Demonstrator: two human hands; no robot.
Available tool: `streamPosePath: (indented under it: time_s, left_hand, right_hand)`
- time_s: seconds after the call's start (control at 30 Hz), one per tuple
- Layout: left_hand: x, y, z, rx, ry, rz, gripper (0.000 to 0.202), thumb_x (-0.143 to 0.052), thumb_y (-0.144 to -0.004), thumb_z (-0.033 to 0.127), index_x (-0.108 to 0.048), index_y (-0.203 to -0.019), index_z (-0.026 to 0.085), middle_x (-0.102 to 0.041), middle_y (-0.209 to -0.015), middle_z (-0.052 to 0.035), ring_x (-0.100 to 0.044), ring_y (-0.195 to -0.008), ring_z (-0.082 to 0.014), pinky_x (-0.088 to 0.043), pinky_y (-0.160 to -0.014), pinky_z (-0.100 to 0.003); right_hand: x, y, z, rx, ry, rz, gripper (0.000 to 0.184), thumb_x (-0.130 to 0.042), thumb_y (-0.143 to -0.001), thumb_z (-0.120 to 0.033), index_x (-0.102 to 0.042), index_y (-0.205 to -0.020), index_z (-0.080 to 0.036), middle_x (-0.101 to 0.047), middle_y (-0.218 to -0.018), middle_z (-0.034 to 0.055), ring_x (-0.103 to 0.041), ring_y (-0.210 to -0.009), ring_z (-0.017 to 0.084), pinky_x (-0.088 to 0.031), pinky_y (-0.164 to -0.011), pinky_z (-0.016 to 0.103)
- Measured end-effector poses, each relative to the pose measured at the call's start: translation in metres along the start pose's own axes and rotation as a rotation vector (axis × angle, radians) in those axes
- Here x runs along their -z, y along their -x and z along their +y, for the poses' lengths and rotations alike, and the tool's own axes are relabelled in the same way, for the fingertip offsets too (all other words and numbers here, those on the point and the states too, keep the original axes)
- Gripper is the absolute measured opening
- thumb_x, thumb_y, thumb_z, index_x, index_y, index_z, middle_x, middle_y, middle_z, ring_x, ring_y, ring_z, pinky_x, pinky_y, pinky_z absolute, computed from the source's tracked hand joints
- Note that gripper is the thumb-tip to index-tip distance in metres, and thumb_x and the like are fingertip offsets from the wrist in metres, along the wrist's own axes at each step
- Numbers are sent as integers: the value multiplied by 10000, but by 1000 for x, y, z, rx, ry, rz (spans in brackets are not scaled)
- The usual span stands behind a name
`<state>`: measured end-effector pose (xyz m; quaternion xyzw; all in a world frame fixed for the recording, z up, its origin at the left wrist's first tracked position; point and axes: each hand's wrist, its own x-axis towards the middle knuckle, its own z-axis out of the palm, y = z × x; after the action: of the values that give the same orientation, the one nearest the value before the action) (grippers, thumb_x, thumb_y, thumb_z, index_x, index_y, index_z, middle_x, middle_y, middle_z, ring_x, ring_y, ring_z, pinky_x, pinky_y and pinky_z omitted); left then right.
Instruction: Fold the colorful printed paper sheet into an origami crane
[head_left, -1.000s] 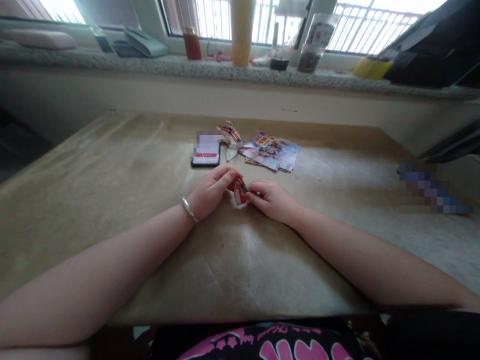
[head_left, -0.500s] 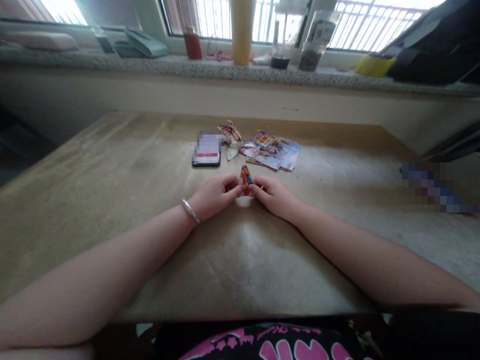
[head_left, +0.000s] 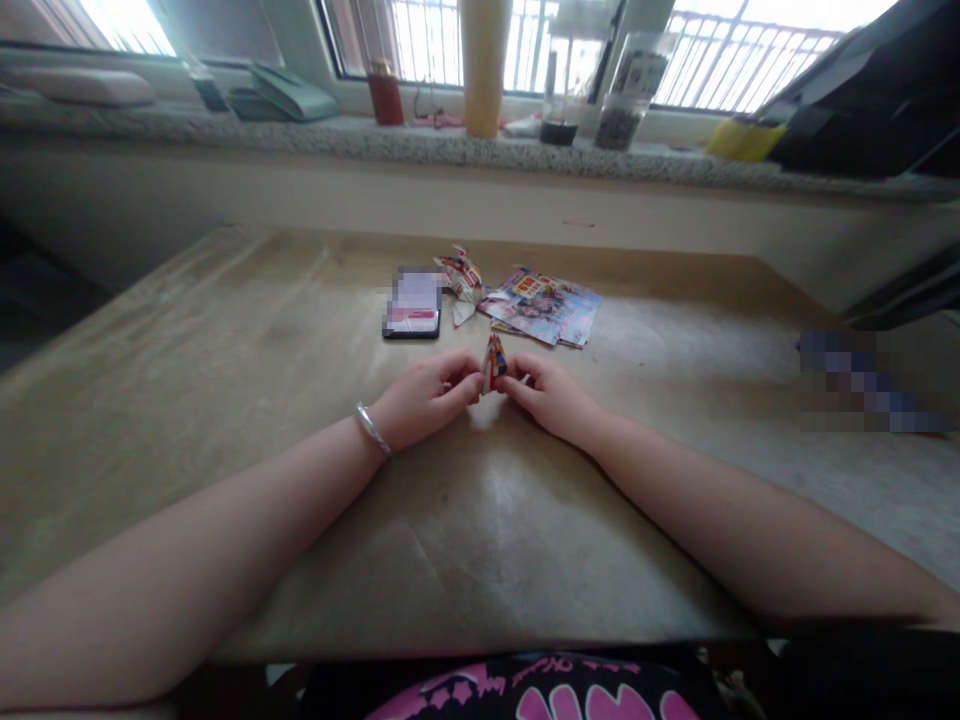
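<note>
A small piece of folded printed paper (head_left: pixel 493 362), red, white and blue, stands upright as a narrow point above the table. My left hand (head_left: pixel 429 398) is closed, its thumb and fingertips at the paper's lower left edge; a silver bangle circles that wrist. From the other side, my right hand (head_left: pixel 553 392) pinches the lower right edge between thumb and curled fingers. Just beyond lies a folded paper figure (head_left: pixel 462 280) with several points, printed in red and white. Beside it is a pile of colourful printed sheets (head_left: pixel 544 303).
A phone (head_left: pixel 414 303) with a lit screen lies left of the paper figure. On the table's (head_left: pixel 480 560) right side is a blurred-out bluish object (head_left: pixel 862 380). Bottles and a clear container (head_left: pixel 632 90) stand on the stone windowsill (head_left: pixel 420 145), near a dark bag (head_left: pixel 877 100).
The folded paper has turned slightly and looks narrower. My left hand has shifted a little to the left, while the right has barely moved. The view has tilted slightly.
</note>
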<state>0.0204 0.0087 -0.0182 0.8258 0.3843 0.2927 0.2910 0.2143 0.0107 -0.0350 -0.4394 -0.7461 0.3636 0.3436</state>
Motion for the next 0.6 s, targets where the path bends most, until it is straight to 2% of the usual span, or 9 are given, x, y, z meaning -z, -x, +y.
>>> streamPosePath:
  time_s: [0.1,0.2,0.37,0.53,0.6]
  left_hand:
    - [0,0,-3,70,155,-25,222,-523,-861,370,-578,-839,156,-647,-716,-16,-588,-641,-120,-450,-576,-220]
    - [-4,-2,-6,123,208,-35,241,-547,-848,394,-567,-843,154,-659,-711,-29,-588,-619,-122,-449,-561,-226]
    - [-5,-4,-6,63,161,-40,231,-581,-835,385,-601,-844,155,-618,-699,-8,-546,-598,-107,-431,-549,-219]
    - [-2,-4,-3,-10,6,7,228,-517,-873,341,-642,-829,157,-621,-768,-21,-544,-683,-127,-439,-610,-244]
    - [-3,-4,-3,-7,37,24,202,-512,-873,318,-622,-824,156,-613,-777,-17,-548,-677,-120,-443,-609,-242]
  right_hand:
    - [-2,-2,5,-57,-117,50,165,-613,-767,-298,-530,-857,-188,-620,-724,-16,-531,-615,109,-384,-582,238]
    - [-3,-1,6,-60,-112,79,212,-629,-760,-342,-474,-796,-202,-586,-671,-29,-526,-584,110,-381,-547,234]
    - [2,6,-5,34,11,19,75,-545,-815,-248,-556,-854,-184,-628,-727,-10,-554,-641,105,-415,-602,231]
    - [3,7,-5,62,-39,-12,188,-582,-808,-317,-596,-931,-175,-631,-873,22,-555,-682,103,-426,-570,217]
    - [3,5,-2,78,-41,-2,170,-602,-798,-314,-603,-903,-180,-615,-873,20,-549,-694,104,-430,-569,216]
